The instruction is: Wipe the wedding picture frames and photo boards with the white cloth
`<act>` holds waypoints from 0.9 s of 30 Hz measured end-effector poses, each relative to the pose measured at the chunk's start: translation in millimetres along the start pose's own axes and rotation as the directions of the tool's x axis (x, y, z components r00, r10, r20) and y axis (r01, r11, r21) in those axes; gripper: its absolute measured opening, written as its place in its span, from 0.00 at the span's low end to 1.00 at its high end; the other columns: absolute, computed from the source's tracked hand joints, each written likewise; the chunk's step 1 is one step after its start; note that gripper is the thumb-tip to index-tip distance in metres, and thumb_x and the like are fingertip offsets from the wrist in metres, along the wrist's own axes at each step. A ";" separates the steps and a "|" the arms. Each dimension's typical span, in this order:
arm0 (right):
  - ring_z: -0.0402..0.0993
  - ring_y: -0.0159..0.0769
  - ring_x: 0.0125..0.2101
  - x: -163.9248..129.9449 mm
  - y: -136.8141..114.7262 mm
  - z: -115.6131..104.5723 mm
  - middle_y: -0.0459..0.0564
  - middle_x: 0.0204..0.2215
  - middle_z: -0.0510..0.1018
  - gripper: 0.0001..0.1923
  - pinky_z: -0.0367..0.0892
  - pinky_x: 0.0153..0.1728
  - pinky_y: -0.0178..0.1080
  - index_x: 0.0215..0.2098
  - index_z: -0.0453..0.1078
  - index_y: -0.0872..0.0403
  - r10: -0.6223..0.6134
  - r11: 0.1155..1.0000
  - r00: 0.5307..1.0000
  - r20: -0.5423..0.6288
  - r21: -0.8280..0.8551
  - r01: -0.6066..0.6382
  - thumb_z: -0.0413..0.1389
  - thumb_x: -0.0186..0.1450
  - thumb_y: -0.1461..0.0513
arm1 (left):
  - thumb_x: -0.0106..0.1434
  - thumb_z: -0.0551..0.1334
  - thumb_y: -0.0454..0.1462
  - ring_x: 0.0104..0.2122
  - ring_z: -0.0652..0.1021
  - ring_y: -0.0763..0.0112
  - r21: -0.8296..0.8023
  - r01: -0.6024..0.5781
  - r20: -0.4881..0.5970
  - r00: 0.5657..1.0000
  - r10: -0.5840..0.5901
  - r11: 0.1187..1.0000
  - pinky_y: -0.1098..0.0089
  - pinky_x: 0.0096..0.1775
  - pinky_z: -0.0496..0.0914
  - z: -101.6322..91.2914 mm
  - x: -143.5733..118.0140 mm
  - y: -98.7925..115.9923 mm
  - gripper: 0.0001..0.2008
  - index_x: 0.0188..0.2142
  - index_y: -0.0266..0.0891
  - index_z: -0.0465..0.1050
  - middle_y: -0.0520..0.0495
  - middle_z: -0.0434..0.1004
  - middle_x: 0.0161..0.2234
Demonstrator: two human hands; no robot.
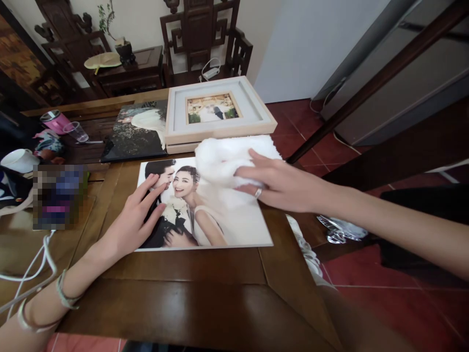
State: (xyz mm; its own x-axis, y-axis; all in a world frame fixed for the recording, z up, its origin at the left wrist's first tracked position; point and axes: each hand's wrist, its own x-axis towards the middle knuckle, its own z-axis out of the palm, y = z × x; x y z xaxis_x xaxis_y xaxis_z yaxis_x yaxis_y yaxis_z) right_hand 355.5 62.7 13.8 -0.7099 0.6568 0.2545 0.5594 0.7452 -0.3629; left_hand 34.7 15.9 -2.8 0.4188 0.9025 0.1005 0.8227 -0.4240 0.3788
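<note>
Your left hand (137, 217) lies flat on the lower left part of the wedding photo print (205, 208), fingers (148, 188) spread and released, grasping nothing; the open palm pins the print against the tabletop (205, 293), it seems, so the sheet does not slide under the rubbing. Your right hand (282, 183) presses a bunched white cloth (223, 159) onto the upper right part of the same print, the fingers curled over the cloth and holding it against the glossy surface, a ring showing on one finger. The print lies face up near the middle of the tabletop, its long edge roughly parallel to the near edge, within easy reach of both hands. Just behind it, touching or nearly touching the cloth, sits a pale framed picture (218, 110) stacked on another frame, and to the left of that a dark photo panel (137, 129) lies flat. Further left you have a clear cup (76, 131) and a white cable (34, 266) trailing off the tabletop beside your left wrist. Dark wooden chairs (200, 36) stand beyond the far edge, well apart from your hands.
</note>
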 end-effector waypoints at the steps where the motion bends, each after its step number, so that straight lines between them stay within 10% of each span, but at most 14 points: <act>1: 0.72 0.39 0.25 3.0 6.0 -2.2 0.42 0.20 0.67 0.12 0.59 0.59 0.60 0.29 0.62 0.48 0.025 1.000 1.000 0.000 0.014 -0.025 0.44 0.70 0.61 | 0.72 0.49 0.46 0.68 0.55 0.54 -0.001 -0.002 -0.003 1.000 0.002 1.000 0.48 0.65 0.53 0.1 -0.1 0.0 0.24 0.64 0.42 0.60 0.40 0.52 0.69; 5: 0.75 0.39 0.29 0.7 9.3 1.4 0.44 0.24 0.72 0.12 0.59 0.60 0.59 0.28 0.61 0.48 0.023 1.000 0.999 -0.048 0.012 -0.022 0.45 0.71 0.60 | 0.72 0.49 0.45 0.68 0.55 0.54 0.001 -0.008 -0.009 1.000 0.008 1.000 0.49 0.65 0.53 1.1 0.4 -0.6 0.24 0.64 0.40 0.60 0.39 0.52 0.69; 10: 0.62 0.52 0.62 -35.3 -33.2 26.5 0.66 0.56 0.72 0.08 0.50 0.61 0.68 0.36 0.69 0.54 -0.184 0.983 0.974 -0.136 -0.027 0.182 0.49 0.65 0.69 | 0.72 0.49 0.45 0.68 0.56 0.55 0.014 -0.017 -0.018 1.000 0.017 1.000 0.50 0.65 0.53 2.1 0.2 -2.3 0.24 0.64 0.39 0.60 0.39 0.52 0.69; 16: 0.59 0.51 0.63 -67.4 -81.6 33.0 0.63 0.55 0.74 0.09 0.50 0.63 0.64 0.30 0.70 0.53 -0.286 0.953 0.954 -0.095 0.076 0.293 0.51 0.60 0.71 | 0.72 0.49 0.45 0.68 0.56 0.55 0.020 -0.025 -0.028 0.999 0.025 1.000 0.50 0.65 0.53 3.4 -0.1 -3.7 0.24 0.64 0.40 0.60 0.40 0.52 0.69; 27: 0.77 0.49 0.41 15.1 6.4 9.5 0.54 0.31 0.76 0.12 0.66 0.54 0.62 0.39 0.69 0.54 -0.150 0.988 0.988 -0.030 -0.051 0.148 0.44 0.71 0.61 | 0.73 0.49 0.45 0.68 0.55 0.56 0.019 -0.026 -0.020 0.999 0.027 0.999 0.51 0.66 0.53 2.8 -2.2 -3.5 0.25 0.65 0.38 0.60 0.39 0.51 0.69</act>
State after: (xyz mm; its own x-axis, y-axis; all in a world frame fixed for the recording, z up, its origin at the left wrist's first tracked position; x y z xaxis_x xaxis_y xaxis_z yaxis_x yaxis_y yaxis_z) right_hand 344.4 76.2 6.9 -0.7725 0.5407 0.3332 0.4691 0.8394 -0.2746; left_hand 32.0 15.2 -6.9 0.4328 0.8922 0.1286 0.8186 -0.4488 0.3585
